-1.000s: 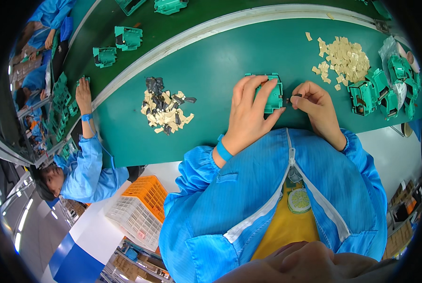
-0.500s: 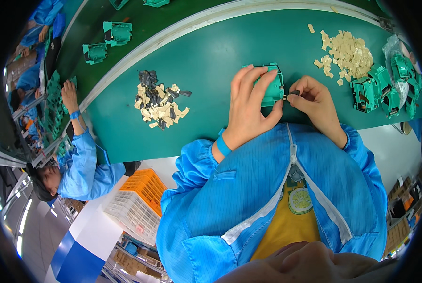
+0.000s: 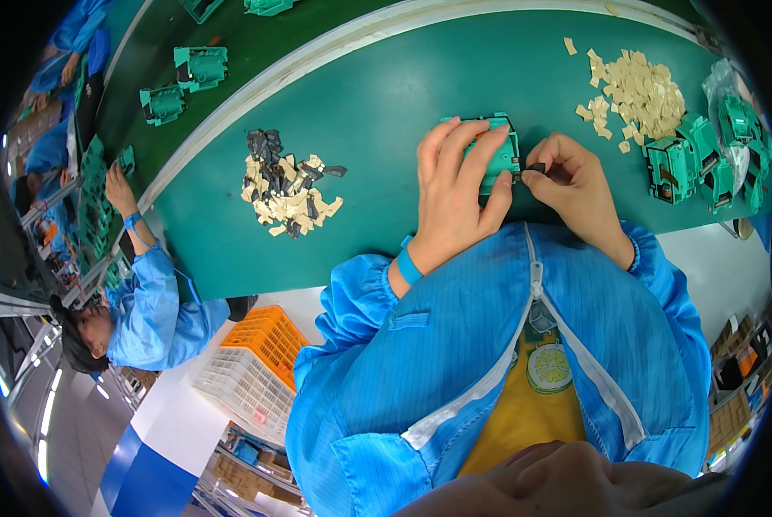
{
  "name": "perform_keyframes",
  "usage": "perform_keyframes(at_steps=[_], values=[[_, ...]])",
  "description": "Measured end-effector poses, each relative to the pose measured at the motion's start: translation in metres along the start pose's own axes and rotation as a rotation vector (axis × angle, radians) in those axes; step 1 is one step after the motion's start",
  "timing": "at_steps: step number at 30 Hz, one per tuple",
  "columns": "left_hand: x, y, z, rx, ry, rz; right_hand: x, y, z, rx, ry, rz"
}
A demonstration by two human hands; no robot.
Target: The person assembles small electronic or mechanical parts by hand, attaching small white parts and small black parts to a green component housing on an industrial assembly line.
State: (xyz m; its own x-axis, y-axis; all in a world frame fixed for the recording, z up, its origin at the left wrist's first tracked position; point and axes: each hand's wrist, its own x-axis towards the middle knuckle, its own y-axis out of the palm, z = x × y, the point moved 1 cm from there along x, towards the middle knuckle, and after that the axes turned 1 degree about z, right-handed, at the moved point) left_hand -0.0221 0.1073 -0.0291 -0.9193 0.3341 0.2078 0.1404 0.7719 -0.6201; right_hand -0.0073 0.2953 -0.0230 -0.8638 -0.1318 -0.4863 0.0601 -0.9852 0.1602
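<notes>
Left hand (image 3: 456,181), fingers spread, is gripping the housing (image 3: 505,157), seemingly for steadiness; at three o'clock, right hand (image 3: 575,179) is pinching a tab (image 3: 537,167).

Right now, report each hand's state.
Left hand: closed over a green housing, holding it.
Right hand: closed, pinching a small black piece.

Blue pinstriped jacket (image 3: 386,370), white zipper (image 3: 455,408), yellow shirt (image 3: 524,422), blue wristband (image 3: 409,265).
</notes>
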Motion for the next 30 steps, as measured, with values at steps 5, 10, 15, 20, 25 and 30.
perform_keyframes(at_steps=[5,10,15,20,25,30], values=[[0.000,-0.001,0.000,0.017,-0.003,0.009,0.001,0.002,-0.001,0.001,-0.003,-0.012],[-0.001,0.001,0.002,0.022,0.004,-0.010,0.003,0.002,-0.002,-0.056,-0.002,-0.023],[-0.001,0.002,0.004,0.039,0.018,-0.006,0.003,0.001,-0.005,-0.063,-0.017,-0.024],[-0.001,0.003,0.003,0.049,0.011,0.002,0.000,-0.002,0.000,-0.099,0.004,-0.033],[0.000,0.001,0.000,0.079,-0.007,0.028,-0.004,-0.009,0.024,-0.498,-0.001,-0.073],[0.003,-0.001,-0.002,0.071,-0.009,0.038,-0.001,-0.010,0.027,-0.491,-0.016,-0.056]])
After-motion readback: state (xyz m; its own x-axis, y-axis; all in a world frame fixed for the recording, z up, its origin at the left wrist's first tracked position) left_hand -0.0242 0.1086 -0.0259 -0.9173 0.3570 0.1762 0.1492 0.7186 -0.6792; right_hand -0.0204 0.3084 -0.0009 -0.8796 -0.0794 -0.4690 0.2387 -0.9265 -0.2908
